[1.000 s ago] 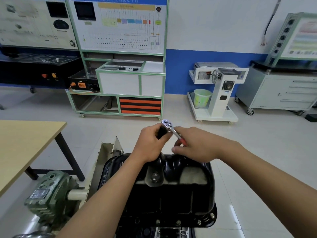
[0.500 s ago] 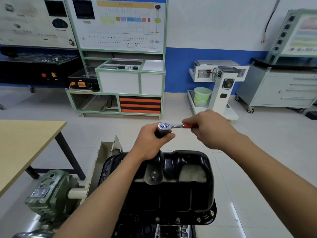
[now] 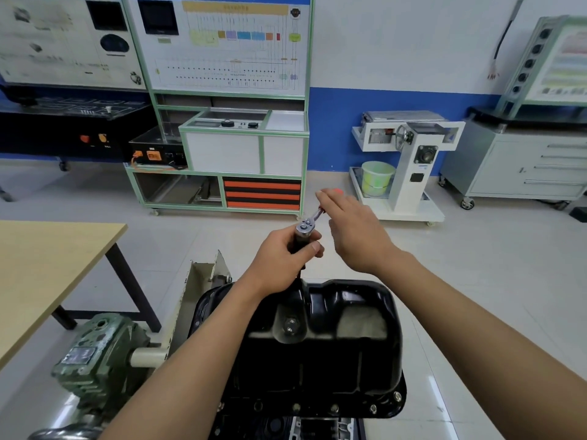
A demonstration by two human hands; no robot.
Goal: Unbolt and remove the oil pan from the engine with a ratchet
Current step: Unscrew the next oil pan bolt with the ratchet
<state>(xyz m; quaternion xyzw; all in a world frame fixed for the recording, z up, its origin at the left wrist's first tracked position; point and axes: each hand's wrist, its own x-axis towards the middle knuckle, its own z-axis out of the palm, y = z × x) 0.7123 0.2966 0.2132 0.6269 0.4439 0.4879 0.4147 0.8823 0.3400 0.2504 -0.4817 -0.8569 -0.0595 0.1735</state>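
Observation:
The black oil pan (image 3: pixel 317 354) sits upside up on the engine right below me, with a drain plug (image 3: pixel 289 325) on its face and several bolts (image 3: pixel 334 408) along its near flange. A ratchet (image 3: pixel 307 224) stands on a dark extension over the pan's far edge. My left hand (image 3: pixel 286 252) grips the extension just under the ratchet head. My right hand (image 3: pixel 352 227) holds the red handle, which points away to the far right; only its red tip (image 3: pixel 338 191) shows past my fingers. The socket end is hidden behind my left hand.
A green gearbox (image 3: pixel 95 360) of the engine stand is at the lower left, beside a wooden table (image 3: pixel 47 268). Across the tiled floor stand a green-framed trainer bench (image 3: pixel 228 154), a white stand with a green bucket (image 3: pixel 376 177) and a grey drawer cabinet (image 3: pixel 524 166).
My right hand has swung the ratchet handle anticlockwise, from pointing toward me on the right, to pointing right, to pointing away. My left hand stayed on the extension.

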